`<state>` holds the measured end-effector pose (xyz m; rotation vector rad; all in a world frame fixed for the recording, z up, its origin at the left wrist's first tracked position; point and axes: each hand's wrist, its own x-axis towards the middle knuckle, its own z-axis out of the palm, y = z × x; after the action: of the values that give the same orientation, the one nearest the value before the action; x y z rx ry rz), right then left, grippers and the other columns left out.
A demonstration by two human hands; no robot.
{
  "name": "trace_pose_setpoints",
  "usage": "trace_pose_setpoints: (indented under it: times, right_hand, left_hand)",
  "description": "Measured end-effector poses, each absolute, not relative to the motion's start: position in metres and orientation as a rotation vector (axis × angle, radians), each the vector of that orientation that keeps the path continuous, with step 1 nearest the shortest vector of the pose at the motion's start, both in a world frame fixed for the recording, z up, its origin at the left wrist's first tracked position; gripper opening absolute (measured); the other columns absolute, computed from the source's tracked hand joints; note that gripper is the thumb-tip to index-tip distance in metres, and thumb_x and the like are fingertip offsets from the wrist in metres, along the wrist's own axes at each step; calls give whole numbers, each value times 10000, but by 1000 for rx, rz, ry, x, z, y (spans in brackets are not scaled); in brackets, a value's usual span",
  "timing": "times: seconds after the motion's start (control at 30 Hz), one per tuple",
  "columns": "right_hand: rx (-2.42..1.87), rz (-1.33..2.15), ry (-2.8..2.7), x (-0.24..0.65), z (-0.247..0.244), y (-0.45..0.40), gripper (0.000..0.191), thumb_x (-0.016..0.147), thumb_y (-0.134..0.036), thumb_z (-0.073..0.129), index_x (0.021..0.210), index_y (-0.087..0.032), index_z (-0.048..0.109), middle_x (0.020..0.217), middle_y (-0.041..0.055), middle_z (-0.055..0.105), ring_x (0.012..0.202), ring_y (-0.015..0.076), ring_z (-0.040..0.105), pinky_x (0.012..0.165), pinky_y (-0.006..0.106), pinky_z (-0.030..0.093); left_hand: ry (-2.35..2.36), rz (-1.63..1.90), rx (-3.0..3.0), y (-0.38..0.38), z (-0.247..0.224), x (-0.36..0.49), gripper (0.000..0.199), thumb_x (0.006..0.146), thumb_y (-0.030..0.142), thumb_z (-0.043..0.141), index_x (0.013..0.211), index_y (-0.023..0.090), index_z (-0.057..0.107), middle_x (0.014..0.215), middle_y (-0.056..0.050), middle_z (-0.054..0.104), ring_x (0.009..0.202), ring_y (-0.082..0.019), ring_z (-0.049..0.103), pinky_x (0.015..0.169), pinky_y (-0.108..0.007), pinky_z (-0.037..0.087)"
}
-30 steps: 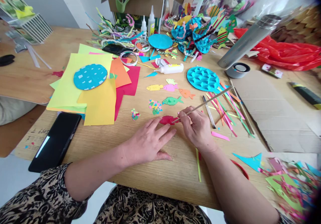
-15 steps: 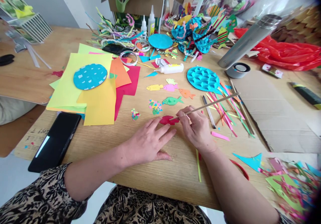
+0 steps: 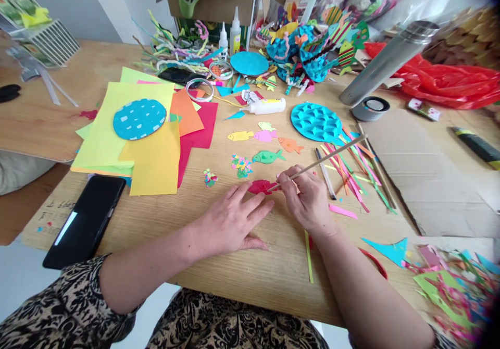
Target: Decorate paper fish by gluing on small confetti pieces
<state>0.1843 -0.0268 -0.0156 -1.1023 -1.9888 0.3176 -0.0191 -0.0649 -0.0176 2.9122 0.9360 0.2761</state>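
Note:
A red paper fish (image 3: 261,186) lies flat on the wooden table, and the fingertips of my left hand (image 3: 233,217) rest on its near edge with the fingers spread. My right hand (image 3: 307,198) pinches a thin wooden stick (image 3: 328,157), whose lower tip touches the fish near its right end. Just beyond lie a green paper fish (image 3: 267,156), an orange one (image 3: 291,145), a pink one (image 3: 265,136) and a yellow one (image 3: 240,136). Small heaps of paper bits (image 3: 242,166) sit left of the green fish.
Coloured paper sheets (image 3: 154,166) and a black phone (image 3: 84,221) lie to the left. A glue bottle (image 3: 267,106) and a blue scaled oval (image 3: 316,122) are farther back. Paper strips (image 3: 351,174), cardboard (image 3: 425,177), a steel flask (image 3: 390,62) and paper scraps (image 3: 449,286) occupy the right.
The stick has shifted slightly, its tip now a little farther right and lower on the red fish. My left hand stays in place.

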Motion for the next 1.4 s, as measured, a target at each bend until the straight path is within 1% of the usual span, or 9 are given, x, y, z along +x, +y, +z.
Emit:
trace_pose_setpoints:
  times: [0.8,1.03,1.17,1.27,1.4]
  right_hand:
    - [-1145,348,-1999,184,-16,-26,191,936,-195,458,753,-207,512,679,26,573,617,160,533,608,310,400]
    - [-1134,312,-1896,186,-16,-29,190,937,-178,458,781,-206,564,695,24,605,627,160,570,607,314,433]
    - [-1129,303,-1848,187,-17,-30,198,938,-175,452,781,-207,570,710,27,617,619,162,576,603,322,437]
    - [-1114,306,-1899,185,-16,-29,180,932,-172,459,797,-209,571,721,32,622,652,171,584,621,323,439]
    - [-1113,315,-1977,181,-14,-27,187,936,-196,451,778,-211,551,704,40,611,656,177,566,625,324,427]
  left_hand:
    - [949,273,2915,-65,-18,-18,824,858,709,408,1449,136,378,1437,-144,462,1386,-361,307,1154,-510,267]
    - [946,279,2940,-65,-18,-19,798,864,695,422,1429,131,407,1440,-146,460,1389,-371,298,1146,-510,274]
    - [941,269,2943,-66,-18,-19,800,865,695,418,1429,128,407,1441,-141,463,1387,-379,296,1150,-510,265]
    - [945,265,2935,-66,-18,-19,804,867,692,418,1438,127,393,1446,-138,456,1388,-372,295,1156,-504,257]
    - [947,286,2918,-65,-18,-19,815,855,700,433,1445,141,380,1437,-151,460,1383,-357,311,1143,-512,278]
